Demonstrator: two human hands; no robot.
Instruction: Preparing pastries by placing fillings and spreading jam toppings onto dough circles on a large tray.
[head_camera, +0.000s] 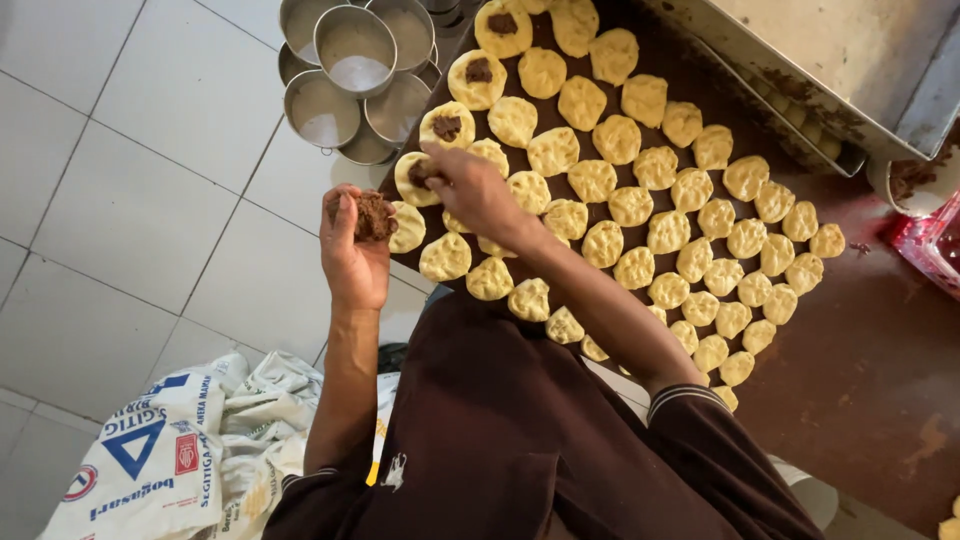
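My left hand (352, 250) is held off the table's left edge, closed around a lump of brown filling (375, 215). My right hand (470, 190) reaches over the dark brown table (860, 340), and its fingertips pinch a bit of brown filling onto a flattened yellow dough round (410, 180) at the left edge. Three more rounds further up the same row carry a dab of filling, the nearest (447, 125) just above my fingers. Several plain dough rounds (630, 205) lie in close rows across the table.
A cluster of round metal tins (355, 50) stands at the top left. A metal tray (800, 60) lies at the top right, with a white bowl of brown filling (915, 180) and a red container (935, 245) beside it. Printed white sacks (170, 450) lie on the tiled floor.
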